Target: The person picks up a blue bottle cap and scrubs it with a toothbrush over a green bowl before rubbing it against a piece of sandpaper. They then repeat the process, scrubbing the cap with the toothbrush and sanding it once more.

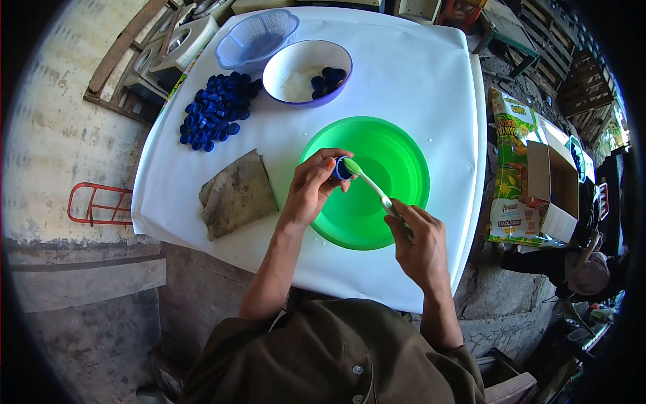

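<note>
Over the green basin [414, 158], my left hand [315, 180] is closed round a blue bottle cap [341, 170], its hollow side turned to the right. My right hand [417, 239] grips the handle of a toothbrush [371, 183], white with green parts. The brush head is right at the mouth of the cap. Several more blue caps lie in a white bowl [286, 71] with a purple outside, beside some whitish liquid or foam. A large heap of blue caps [215, 111] is spread on the table left of that bowl.
A grey folded cloth [239, 192] lies on the white table cover [397, 60], left of my forearm. Behind the heap stands a translucent blue basket [259, 37]. Off the table's right side are an open cardboard box [555, 182] and another person [582, 269].
</note>
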Motion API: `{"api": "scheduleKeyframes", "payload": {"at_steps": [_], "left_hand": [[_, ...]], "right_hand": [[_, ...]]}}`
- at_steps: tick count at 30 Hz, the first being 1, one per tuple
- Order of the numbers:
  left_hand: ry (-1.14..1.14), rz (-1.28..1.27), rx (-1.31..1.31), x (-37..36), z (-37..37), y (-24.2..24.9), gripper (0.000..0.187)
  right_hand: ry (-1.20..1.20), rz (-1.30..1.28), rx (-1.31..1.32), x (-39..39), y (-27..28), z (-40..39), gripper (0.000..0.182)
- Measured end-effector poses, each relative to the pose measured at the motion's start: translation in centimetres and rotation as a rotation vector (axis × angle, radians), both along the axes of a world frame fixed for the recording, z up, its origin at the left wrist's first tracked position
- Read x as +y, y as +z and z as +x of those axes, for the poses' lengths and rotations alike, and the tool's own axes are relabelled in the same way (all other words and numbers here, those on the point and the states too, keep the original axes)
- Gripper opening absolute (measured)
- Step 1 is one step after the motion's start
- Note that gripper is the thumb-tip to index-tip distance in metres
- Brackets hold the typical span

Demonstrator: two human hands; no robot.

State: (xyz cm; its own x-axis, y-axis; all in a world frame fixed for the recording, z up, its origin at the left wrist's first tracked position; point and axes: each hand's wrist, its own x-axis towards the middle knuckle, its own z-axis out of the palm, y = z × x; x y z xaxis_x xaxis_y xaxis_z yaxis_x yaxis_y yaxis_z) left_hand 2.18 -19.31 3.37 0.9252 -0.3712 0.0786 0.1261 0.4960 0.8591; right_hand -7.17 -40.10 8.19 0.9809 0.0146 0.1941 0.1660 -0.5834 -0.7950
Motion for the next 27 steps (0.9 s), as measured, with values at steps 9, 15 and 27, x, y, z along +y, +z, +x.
{"api": "scheduleKeyframes", "payload": {"at_steps": [9,15,27], "left_hand": [[0.107,0.103,0.051,-0.4,-0.1,0.5,0.033],[0.151,0.258,-0.037,-0.9,0.2,0.4,0.034],[0.144,1.184,-0.296,-2.9,-0.7,-0.3,0.029]], "right_hand": [[-0.004,-0.048,0.040,-1.1,0.2,-0.3,0.021],[0.000,-0.254,0.114,-2.2,0.1,-0.1,0.025],[0.066,-0.572,0.188,-1.2,0.0,2.0,0.024]]}}
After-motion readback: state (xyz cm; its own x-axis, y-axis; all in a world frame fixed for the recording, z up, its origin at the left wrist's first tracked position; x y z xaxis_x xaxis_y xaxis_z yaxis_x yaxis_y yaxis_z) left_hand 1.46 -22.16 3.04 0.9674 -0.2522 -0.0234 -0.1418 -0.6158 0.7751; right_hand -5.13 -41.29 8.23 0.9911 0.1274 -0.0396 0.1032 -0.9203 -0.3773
